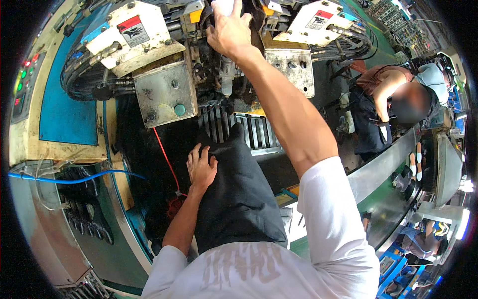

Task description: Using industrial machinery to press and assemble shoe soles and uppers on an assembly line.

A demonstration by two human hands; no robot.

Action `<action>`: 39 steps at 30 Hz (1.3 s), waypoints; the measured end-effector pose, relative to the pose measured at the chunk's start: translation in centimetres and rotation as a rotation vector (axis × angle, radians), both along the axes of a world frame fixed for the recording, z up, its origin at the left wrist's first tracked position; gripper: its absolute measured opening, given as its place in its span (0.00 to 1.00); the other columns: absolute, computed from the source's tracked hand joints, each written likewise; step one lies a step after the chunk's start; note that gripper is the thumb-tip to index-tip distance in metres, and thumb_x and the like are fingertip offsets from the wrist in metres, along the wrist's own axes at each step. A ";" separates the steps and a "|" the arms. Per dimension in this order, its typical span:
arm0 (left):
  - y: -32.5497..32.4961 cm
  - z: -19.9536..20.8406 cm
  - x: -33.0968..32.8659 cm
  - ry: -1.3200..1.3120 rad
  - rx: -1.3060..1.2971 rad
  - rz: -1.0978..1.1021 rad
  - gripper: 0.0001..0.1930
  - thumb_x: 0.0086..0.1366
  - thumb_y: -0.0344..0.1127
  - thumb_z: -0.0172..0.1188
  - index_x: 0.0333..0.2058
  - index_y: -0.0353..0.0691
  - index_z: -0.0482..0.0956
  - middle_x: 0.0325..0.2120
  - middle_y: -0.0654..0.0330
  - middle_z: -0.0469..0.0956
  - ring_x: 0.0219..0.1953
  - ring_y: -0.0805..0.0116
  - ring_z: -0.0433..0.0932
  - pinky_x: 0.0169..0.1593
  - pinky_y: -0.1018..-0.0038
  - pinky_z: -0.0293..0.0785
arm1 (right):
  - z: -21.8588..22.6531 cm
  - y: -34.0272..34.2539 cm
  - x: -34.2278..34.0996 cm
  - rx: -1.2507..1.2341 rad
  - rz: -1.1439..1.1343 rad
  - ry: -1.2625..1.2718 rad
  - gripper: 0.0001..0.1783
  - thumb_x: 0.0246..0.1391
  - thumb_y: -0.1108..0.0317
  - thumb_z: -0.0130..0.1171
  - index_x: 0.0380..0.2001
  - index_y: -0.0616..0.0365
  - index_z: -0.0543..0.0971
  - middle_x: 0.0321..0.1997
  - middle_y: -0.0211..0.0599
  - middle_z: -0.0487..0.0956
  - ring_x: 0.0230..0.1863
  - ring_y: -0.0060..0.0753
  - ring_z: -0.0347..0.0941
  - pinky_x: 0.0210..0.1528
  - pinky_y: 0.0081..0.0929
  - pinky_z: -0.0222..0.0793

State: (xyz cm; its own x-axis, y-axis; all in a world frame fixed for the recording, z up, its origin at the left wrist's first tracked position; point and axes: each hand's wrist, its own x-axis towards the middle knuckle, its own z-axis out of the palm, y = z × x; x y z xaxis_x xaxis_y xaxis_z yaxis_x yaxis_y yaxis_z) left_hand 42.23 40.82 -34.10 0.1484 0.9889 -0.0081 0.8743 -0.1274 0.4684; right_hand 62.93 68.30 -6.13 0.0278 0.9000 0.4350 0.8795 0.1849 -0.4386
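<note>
The right hand (233, 31) is at the far end of an outstretched arm, up at the top edge of the view, between the two halves of a machine. Its fingers are spread and somewhat bent over a white piece (225, 6), which seems to touch them; whether they grip it or merely press on it, I cannot tell. The piece lies straight ahead of the person, just beyond the palm (the top edge cuts it off, so its long axis cannot be read).

The right hand is much the nearer of the two. The left hand (201, 168) is well apart from the piece, back toward the body and a little to its left, resting on the dark trousers (241, 199) near the knee, fingers loosely parted and holding nothing that shows.

On either side of the right hand stand cream metal plates, the left plate (112, 47) and the right plate (298, 31), each bearing a warning label. Below the left plate is a worn metal box (162, 92) with a green round button (179, 110); a clear cylinder (226, 82) sits beneath the right wrist. Off to the right, a co-worker (386, 87) bends forward beside a long table (386, 167).
</note>
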 end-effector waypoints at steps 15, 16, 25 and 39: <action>0.8 -0.3 1.2 -0.014 -0.021 -0.044 0.24 0.71 0.42 0.66 0.64 0.46 0.80 0.69 0.51 0.69 0.70 0.42 0.68 0.68 0.43 0.69 | 2.2 0.2 1.3 0.023 0.016 0.092 0.40 0.60 0.62 0.65 0.76 0.44 0.69 0.85 0.71 0.45 0.75 0.88 0.56 0.72 0.70 0.67; 0.8 -0.2 1.3 -0.015 -0.017 -0.047 0.24 0.71 0.42 0.66 0.64 0.46 0.80 0.69 0.51 0.69 0.70 0.42 0.68 0.68 0.43 0.69 | 1.9 0.5 1.5 0.036 0.016 0.085 0.40 0.60 0.61 0.65 0.76 0.44 0.69 0.85 0.70 0.45 0.76 0.88 0.56 0.72 0.70 0.66; -0.2 -0.3 0.9 -0.046 -0.012 -0.021 0.25 0.70 0.43 0.65 0.63 0.45 0.80 0.70 0.51 0.69 0.70 0.41 0.69 0.69 0.45 0.70 | -15.5 -24.5 6.5 0.124 0.040 0.197 0.38 0.58 0.78 0.62 0.74 0.52 0.74 0.80 0.56 0.66 0.78 0.64 0.63 0.79 0.52 0.62; 3.9 -4.5 -3.1 -0.022 0.013 -0.281 0.24 0.78 0.40 0.62 0.68 0.41 0.77 0.72 0.40 0.67 0.72 0.38 0.68 0.71 0.50 0.69 | -25.5 -102.7 23.4 -0.920 -1.965 0.145 0.50 0.56 0.67 0.70 0.80 0.44 0.60 0.77 0.62 0.64 0.76 0.69 0.65 0.75 0.54 0.67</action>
